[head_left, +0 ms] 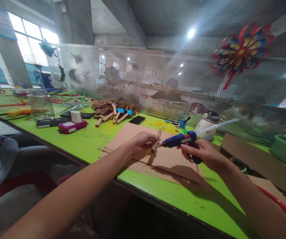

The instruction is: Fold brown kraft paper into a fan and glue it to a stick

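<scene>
My left hand (145, 141) is closed on a small brown cardboard piece (156, 142), from which a thin yellow string hangs. In my right hand (199, 151) is a blue glue gun (179, 140), its fingers wrapped round the handle. The gun's nozzle points left and meets or nearly meets the cardboard piece; the exact contact is too small to tell. A long clear glue stick (220, 125) sticks out of the gun's back. Below both hands lie stacked brown cardboard sheets (133, 134) on the green table (143, 184).
Rolled brown pieces with blue shapes (120, 113), a black phone (137, 119) and a cream flask (207, 126) stand or lie behind the sheets. At left are a glass jar (41, 108), a magenta box (72, 126) and a yellow glue gun (21, 112). Red-handled scissors (276, 200) lie right.
</scene>
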A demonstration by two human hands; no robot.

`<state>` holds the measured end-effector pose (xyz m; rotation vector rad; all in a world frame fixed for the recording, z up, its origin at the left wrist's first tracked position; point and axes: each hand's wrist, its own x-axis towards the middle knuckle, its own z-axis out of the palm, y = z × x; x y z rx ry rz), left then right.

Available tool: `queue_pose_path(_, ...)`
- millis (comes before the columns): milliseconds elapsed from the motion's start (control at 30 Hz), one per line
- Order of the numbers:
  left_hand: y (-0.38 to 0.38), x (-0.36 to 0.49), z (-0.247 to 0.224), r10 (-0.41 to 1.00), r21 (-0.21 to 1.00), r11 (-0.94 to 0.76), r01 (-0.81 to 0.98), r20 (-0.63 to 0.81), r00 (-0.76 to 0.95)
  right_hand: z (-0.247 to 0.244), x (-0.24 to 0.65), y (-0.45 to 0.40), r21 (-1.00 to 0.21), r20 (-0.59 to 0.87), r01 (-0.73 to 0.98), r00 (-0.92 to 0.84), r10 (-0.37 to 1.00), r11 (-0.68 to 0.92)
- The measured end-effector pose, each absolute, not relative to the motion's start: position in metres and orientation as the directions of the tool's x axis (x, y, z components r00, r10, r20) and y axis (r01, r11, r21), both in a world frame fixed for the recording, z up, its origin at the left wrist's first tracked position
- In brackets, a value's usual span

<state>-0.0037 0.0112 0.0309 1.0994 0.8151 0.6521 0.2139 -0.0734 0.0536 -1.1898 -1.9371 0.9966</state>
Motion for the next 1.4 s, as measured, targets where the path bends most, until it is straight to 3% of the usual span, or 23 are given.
queue_pose_path(233, 0.012, -0.0015, 0.0291, 0.792, 0.937, 0.336, -0.099, -0.224, 0.568, 0.0493, 0.2108, -0.07, -0.851, 0.146, 0.436, -0.341, 0.929, 0.294)
queue_pose_path(567, 0.0083, -0.0026, 0.0292, 0.819, 0.945, 0.309, -0.107, -0.208, 0.534, 0.0499, 0.2122, -0.0729, -0.836, 0.075, 0.453, -0.466, 0.882, 0.31)
queue_pose_path(867, 0.0073, -0.0023, 0.0335, 0.781, 0.923, 0.369, -0.108, -0.245, 0.574, 0.0502, 0.2129, -0.0706, -0.86, 0.142, 0.416, -0.361, 0.921, 0.296)
queue_pose_path(1400, 0.0093, -0.0025, 0.0304, 0.814, 0.942, 0.323, -0.087, -0.229, 0.534, 0.0513, 0.2099, -0.0746, -0.844, 0.109, 0.431, -0.444, 0.889, 0.319)
